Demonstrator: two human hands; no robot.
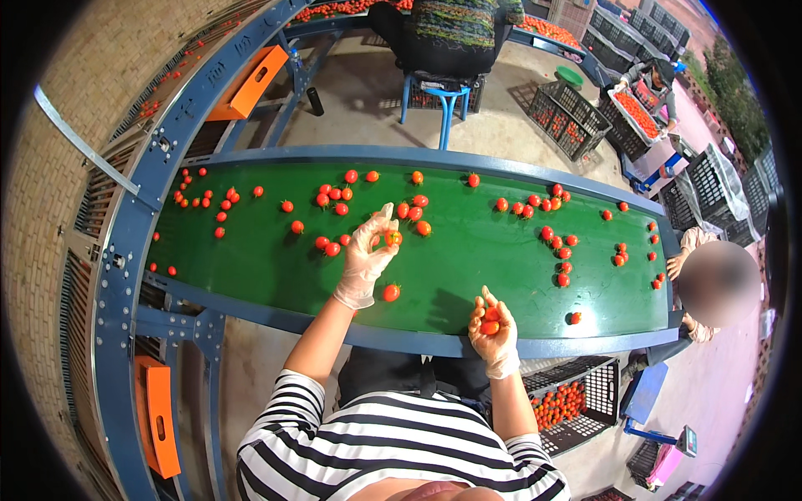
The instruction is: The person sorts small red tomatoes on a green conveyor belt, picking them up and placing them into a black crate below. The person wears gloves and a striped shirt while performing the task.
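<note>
My left hand [365,260], in a thin clear glove, pinches an orange-red cherry tomato [393,238] between thumb and fingers above the green conveyor belt [457,269]. Another tomato shows partly behind those fingers. Palm up near the belt's front edge, my gloved right hand [493,332] cups a few red cherry tomatoes [490,327]. Many more lie loose on the belt, some in clusters. A single tomato [391,292] rests just below my left hand, and a small group [413,211] sits beyond it.
A black plastic crate [601,391] of tomatoes stands by my right side. Blue steel framing [135,250] with orange chutes [160,416] rises at left. One person sits across on a blue stool [446,100]; another is at the belt's right end. Further back, a person handles a full tray [636,114].
</note>
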